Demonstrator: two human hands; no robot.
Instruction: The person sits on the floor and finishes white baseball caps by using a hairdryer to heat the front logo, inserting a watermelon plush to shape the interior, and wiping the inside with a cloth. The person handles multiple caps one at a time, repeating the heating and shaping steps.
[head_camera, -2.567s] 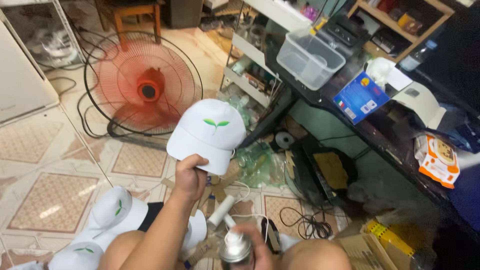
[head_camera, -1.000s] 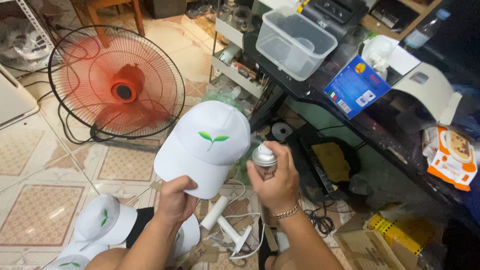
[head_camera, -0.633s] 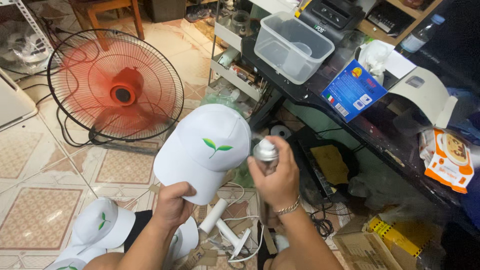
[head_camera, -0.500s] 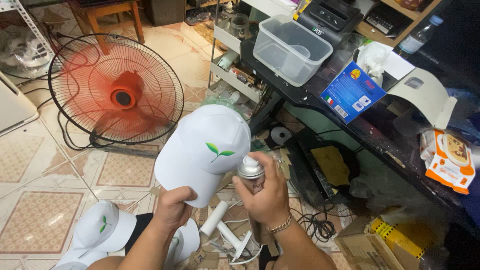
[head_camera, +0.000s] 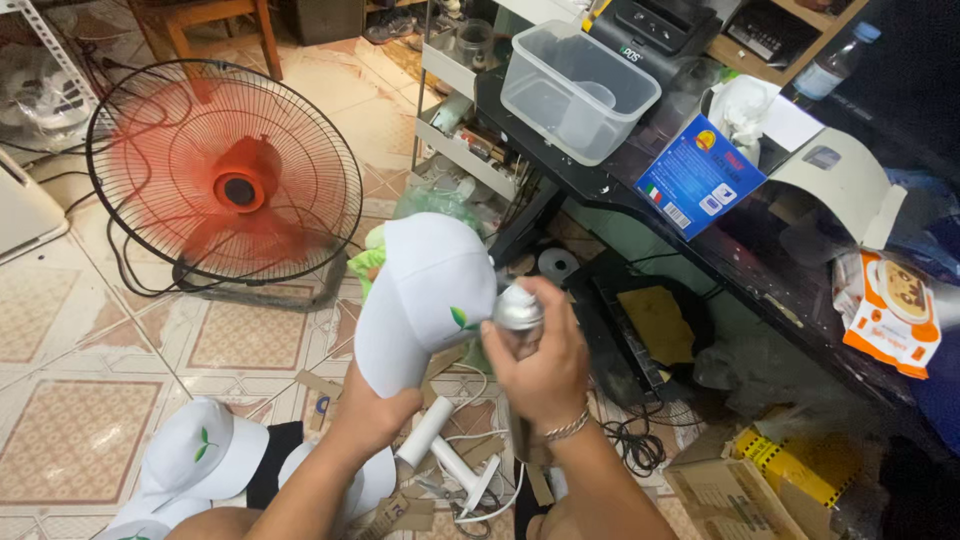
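Observation:
My left hand (head_camera: 375, 418) grips the brim of a white cap (head_camera: 425, 295) with a small green leaf mark, holding it up over the tiled floor. My right hand (head_camera: 540, 355) is wrapped around a silver spray can (head_camera: 518, 310), whose top sits right against the cap's side next to the leaf mark. A bracelet rings my right wrist. More white caps (head_camera: 205, 455) with the same green mark lie on the floor at lower left, below my left arm.
A red floor fan (head_camera: 225, 180) stands at upper left. A dark table (head_camera: 760, 260) on the right carries a clear plastic tub (head_camera: 578, 90), a blue box (head_camera: 697, 175) and an orange packet (head_camera: 890, 310). Cables, a white tool (head_camera: 445, 455) and cardboard boxes (head_camera: 745, 485) lie on the floor.
My right hand has lifted the spray can up beside the cap and brought it against the cap's side. My left hand has turned the cap so the leaf mark faces the can.

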